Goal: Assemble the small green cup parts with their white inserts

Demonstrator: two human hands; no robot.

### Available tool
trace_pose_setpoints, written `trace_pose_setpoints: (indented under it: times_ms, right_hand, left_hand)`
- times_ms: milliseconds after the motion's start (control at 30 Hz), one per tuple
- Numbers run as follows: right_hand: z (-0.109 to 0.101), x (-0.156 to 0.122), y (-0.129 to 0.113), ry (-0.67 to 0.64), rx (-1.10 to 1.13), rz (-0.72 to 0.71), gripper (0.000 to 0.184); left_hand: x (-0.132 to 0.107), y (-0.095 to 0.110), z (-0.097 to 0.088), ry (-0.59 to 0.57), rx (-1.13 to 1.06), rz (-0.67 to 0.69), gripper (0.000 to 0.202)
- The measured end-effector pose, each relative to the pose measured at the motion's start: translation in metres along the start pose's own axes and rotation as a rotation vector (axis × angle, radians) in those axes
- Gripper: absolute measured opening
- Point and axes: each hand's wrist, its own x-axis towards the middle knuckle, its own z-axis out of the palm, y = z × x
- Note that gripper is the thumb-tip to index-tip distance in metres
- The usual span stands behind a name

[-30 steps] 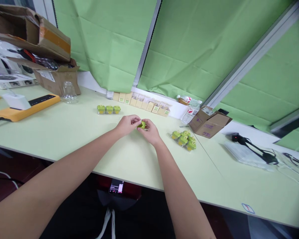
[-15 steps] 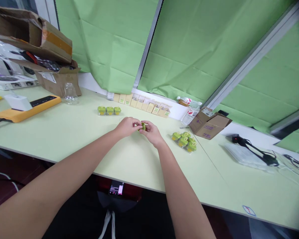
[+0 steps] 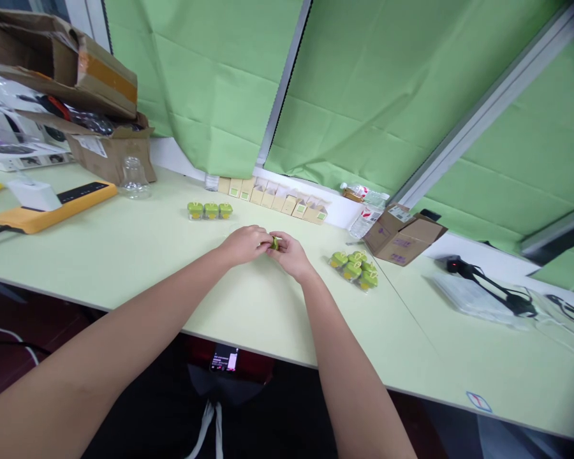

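Observation:
Over the pale green table (image 3: pixel 124 255), my left hand (image 3: pixel 243 245) and my right hand (image 3: pixel 289 256) meet at their fingertips. Pinched between them is a small green piece (image 3: pixel 274 243), mostly hidden by my fingers. Beyond my hands stand three small green-topped clear cubes (image 3: pixel 210 211) in a row. To the right of my right hand lies a cluster of several similar green items (image 3: pixel 354 270). A row of several small cream paper boxes (image 3: pixel 272 199) lines the table's back edge.
An orange power strip (image 3: pixel 55 205) with a white adapter and a clear glass jar (image 3: pixel 134 180) stand at the left, below stacked cardboard boxes (image 3: pixel 108 146). A small cardboard box (image 3: pixel 402 237) sits right, near a black cable (image 3: pixel 492 291) on a clear plastic bag.
My hands have drawn closer together around the green piece, which now shows less between my fingers. The objects on the table have not visibly moved.

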Motion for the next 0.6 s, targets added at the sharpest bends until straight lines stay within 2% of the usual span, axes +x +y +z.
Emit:
trace_pose_setpoints:
  times_ms: [433, 600]
  right_hand:
    - [0.0023, 0.0018, 0.0052, 0.038, -0.096, -0.003, 0.044]
    - [0.0013, 0.0014, 0.0043, 0.034, -0.106, 0.028, 0.047]
  left_hand:
    - [0.0012, 0.0046, -0.0037, -0.161, 0.18, 0.03, 0.031]
    - [-0.0014, 0.0065, -0.0023, -0.158, 0.139, 0.056, 0.032]
